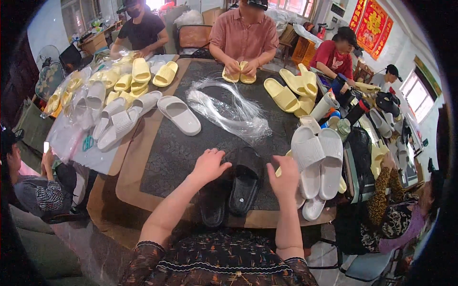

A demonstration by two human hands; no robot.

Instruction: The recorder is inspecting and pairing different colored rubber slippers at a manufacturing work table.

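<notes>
A pair of black slide slippers lies at the table's near edge, toes pointing away from me. The right black slipper [245,183] shows its insole and strap; the left black slipper [213,208] is partly covered by my forearm and hand. Over the left slipper's far end is my left hand [210,164], fingers stretched and thumb apart, holding nothing. My right hand [285,177] is open on the other side, next to a stack of light grey slippers [312,159]. Between the hands the black pair rests on the dark tabletop [167,152].
A bundle of clear plastic strands [229,112] lies mid-table. A single grey slipper [179,116] and yellow slippers [282,95] lie around it. Bagged slippers [86,100] cover the left table. Across from me a person [244,35] handles yellow slippers; several others sit around.
</notes>
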